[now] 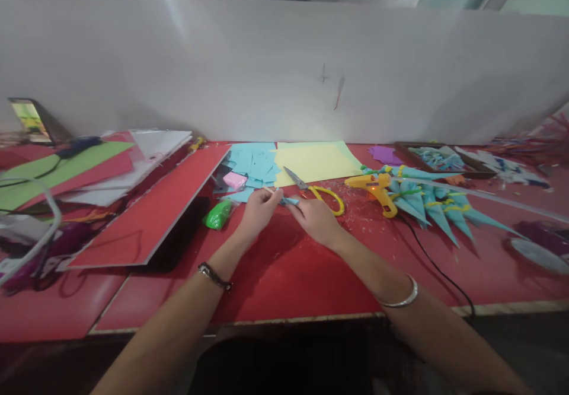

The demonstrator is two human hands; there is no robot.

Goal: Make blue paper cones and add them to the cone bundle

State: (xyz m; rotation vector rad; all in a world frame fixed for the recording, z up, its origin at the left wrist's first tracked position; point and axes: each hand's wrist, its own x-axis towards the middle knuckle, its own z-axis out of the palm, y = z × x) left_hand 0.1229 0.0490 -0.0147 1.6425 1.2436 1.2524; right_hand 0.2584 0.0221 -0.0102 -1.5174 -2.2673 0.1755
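Observation:
My left hand [261, 208] and my right hand [317, 219] meet over the red table, both with fingers pinched. Between the fingertips is a small piece of blue paper [291, 201], partly hidden, which looks rolled or folded. A thin pale stick [268, 190] pokes out by my left fingers; whether it belongs to the paper I cannot tell. Just beyond the hands lie yellow-handled scissors [331, 198], with blades pointing away to the left. A pile of cut blue paper [254, 161] and a pink block [235, 180] lie past my left hand.
To the right are a yellow glue gun [372, 190] with a black cord and blue paper cones [438, 202] with yellow trim. Yellow sheets [315, 161] lie at the back. A green bag [217, 214] and a tilted red board [155, 217] stand left. A white partition [284, 69] rises behind.

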